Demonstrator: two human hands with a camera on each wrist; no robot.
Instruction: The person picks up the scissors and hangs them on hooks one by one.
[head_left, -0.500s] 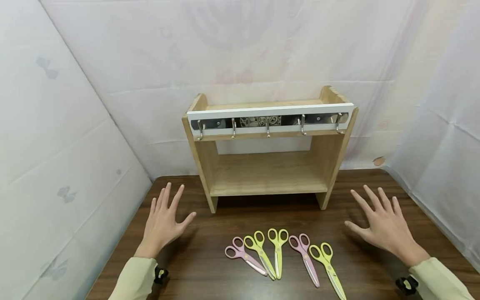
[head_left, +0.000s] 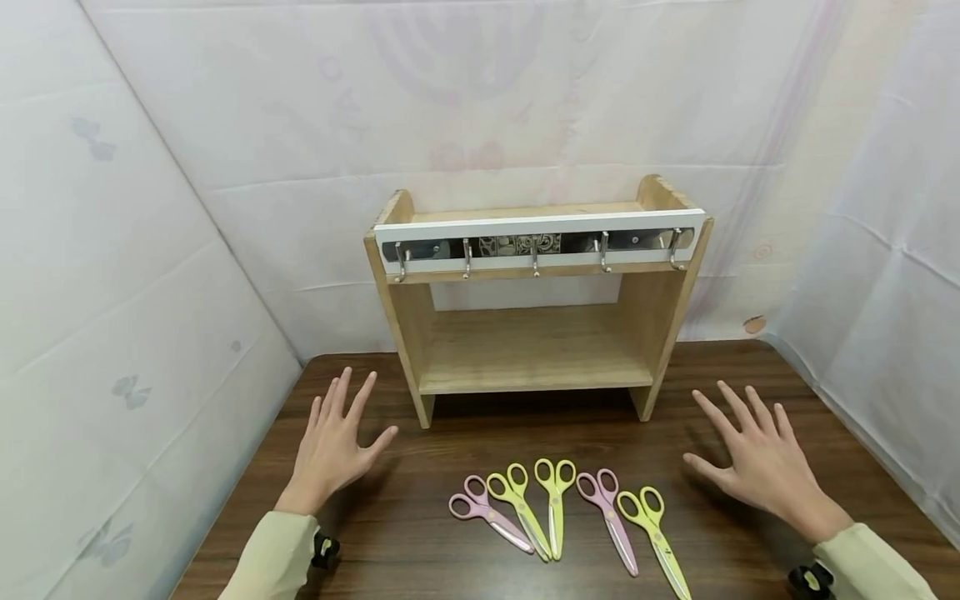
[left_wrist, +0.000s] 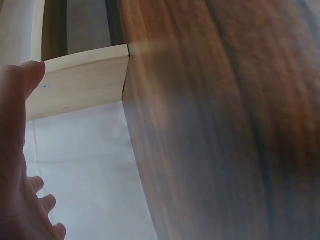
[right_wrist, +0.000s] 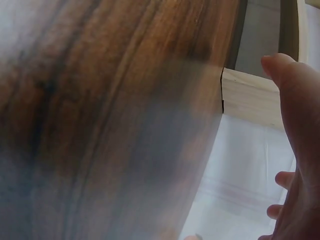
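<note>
My left hand [head_left: 330,454] hovers over the left side of the table with fingers spread and nothing held. Over the right side my right hand [head_left: 765,458] is likewise spread and holds nothing. Between them several scissors lie in a fan: a pink pair [head_left: 491,515] at the left, two yellow-green pairs [head_left: 522,508] [head_left: 555,504] whose tips nearly meet, another pink pair [head_left: 609,521], and a yellow-green pair [head_left: 655,537] at the right. Their handles point toward the shelf. Neither hand touches any of them. Both wrist views show thumb and fingers beside the shelf's side panel [left_wrist: 80,82].
A wooden shelf [head_left: 536,346] stands at the back of the dark wooden table [head_left: 420,550]. Across its upper front runs a white board with a metal rack [head_left: 577,242] of several hooks. Pale cloth walls [head_left: 262,167] enclose the back and both sides.
The left hand has shifted slightly to the right. The right hand has moved a little to the left and down. The scissors and shelf have stayed in place.
</note>
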